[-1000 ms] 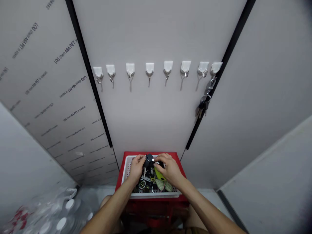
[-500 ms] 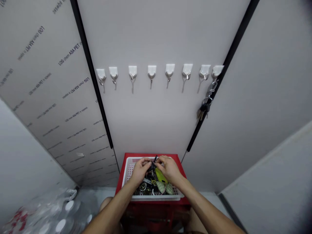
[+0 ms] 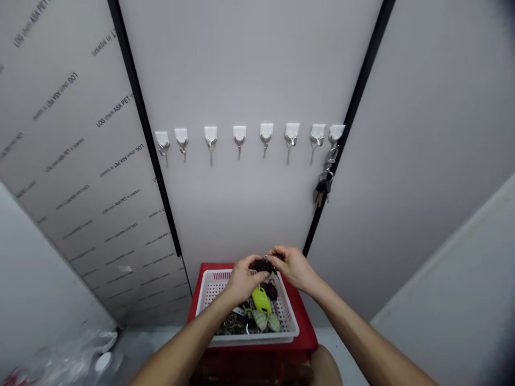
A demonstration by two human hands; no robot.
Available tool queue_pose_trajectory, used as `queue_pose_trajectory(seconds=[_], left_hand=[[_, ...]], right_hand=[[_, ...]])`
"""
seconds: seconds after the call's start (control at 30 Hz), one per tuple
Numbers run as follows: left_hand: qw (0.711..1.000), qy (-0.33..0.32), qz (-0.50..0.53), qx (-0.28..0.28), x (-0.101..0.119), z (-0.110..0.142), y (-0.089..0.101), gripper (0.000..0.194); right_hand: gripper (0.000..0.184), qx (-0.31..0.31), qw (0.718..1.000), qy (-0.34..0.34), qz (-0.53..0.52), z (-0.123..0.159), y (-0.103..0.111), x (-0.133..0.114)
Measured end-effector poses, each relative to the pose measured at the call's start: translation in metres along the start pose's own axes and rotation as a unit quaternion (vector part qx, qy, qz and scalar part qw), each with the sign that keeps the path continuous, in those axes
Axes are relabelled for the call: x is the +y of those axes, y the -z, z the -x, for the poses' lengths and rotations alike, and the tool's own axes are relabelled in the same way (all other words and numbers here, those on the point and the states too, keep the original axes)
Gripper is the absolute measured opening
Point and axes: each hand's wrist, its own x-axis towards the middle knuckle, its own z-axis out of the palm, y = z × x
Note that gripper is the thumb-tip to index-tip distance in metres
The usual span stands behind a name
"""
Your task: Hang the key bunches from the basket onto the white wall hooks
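Note:
Above the far part of a white plastic basket (image 3: pixel 289 308), my left hand (image 3: pixel 243 280) has its thumb and fingers closed round a dark keychain (image 3: pixel 263 266). My right hand (image 3: pixel 293 267) pinches at a small metal ring (image 3: pixel 267 257) on the keychain's right side. How many pieces hang on that ring I cannot make out. Below the hands, the basket holds a bright yellow-green piece (image 3: pixel 261 300), pale green leaf-like tags (image 3: pixel 266 321), a dark round item (image 3: pixel 271 291) and a heap of metal rings and keys (image 3: pixel 231 324).
The basket stands on a red stool (image 3: pixel 308 327) against a pale panel. Several white hooks (image 3: pixel 239 134) run in a row across the panel. From the rightmost hook (image 3: pixel 336 133) hangs a set of keys (image 3: pixel 324 185). Clear plastic-wrapped bottles (image 3: pixel 102 362) lie at lower left.
Both hands have lifted slightly with the dark keychain, towards the basket's far right corner. A dark round item now shows beside the yellow-green piece. The view has shifted somewhat.

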Motion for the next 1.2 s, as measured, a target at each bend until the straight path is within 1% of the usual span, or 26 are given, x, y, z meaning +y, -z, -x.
queue_pose_trajectory(seconds=[0.07,0.17,0.27,0.3,0.37,0.47,0.53,0.63,0.73,0.8,0.9,0.97,1.1,1.2], left_hand=[[0.997,-0.03,-0.046,0.045,0.007,-0.003,-0.001,0.024],[0.987,-0.106,-0.091,0.083,0.022,-0.008,-0.004,0.027],[0.969,-0.177,-0.12,0.123,0.048,-0.02,-0.007,0.03],[0.964,-0.195,-0.123,0.13,0.058,-0.025,-0.008,0.031],[0.961,-0.221,-0.112,0.125,0.079,-0.038,-0.007,0.03],[0.962,-0.237,-0.081,0.11,0.109,-0.059,-0.005,0.031],[0.961,-0.243,-0.072,0.111,0.127,-0.073,-0.002,0.032],[0.957,-0.243,-0.086,0.131,0.151,-0.089,0.002,0.032],[0.953,-0.232,-0.119,0.152,0.169,-0.098,0.004,0.033],[0.951,-0.232,-0.14,0.15,0.177,-0.102,0.004,0.034],[0.947,-0.24,-0.163,0.135,0.183,-0.106,0.001,0.035],[0.947,-0.244,-0.168,0.123,0.183,-0.109,-0.001,0.036],[0.954,-0.233,-0.153,0.105,0.179,-0.112,-0.004,0.038],[0.96,-0.222,-0.135,0.1,0.173,-0.109,-0.005,0.04]], right_hand=[[0.016,0.013,0.999,-0.012,-0.031,0.0,0.006,0.001],[0.015,0.049,0.995,-0.025,-0.086,-0.004,0.021,-0.004],[0.015,0.11,0.985,-0.018,-0.129,-0.013,0.043,-0.018],[0.015,0.135,0.981,-0.008,-0.136,-0.017,0.051,-0.023],[0.014,0.187,0.972,0.013,-0.145,-0.026,0.07,-0.035],[0.014,0.257,0.954,0.042,-0.147,-0.042,0.098,-0.048],[0.014,0.299,0.942,0.055,-0.142,-0.055,0.115,-0.053],[0.014,0.353,0.924,0.063,-0.134,-0.075,0.137,-0.057],[0.015,0.387,0.91,0.062,-0.133,-0.089,0.151,-0.059],[0.016,0.407,0.903,0.058,-0.125,-0.095,0.157,-0.059],[0.016,0.422,0.898,0.052,-0.11,-0.1,0.161,-0.057],[0.016,0.415,0.903,0.039,-0.102,-0.101,0.162,-0.055],[0.018,0.379,0.924,0.008,-0.056,-0.102,0.161,-0.052],[0.022,0.368,0.93,0.011,-0.011,-0.098,0.161,-0.055]])
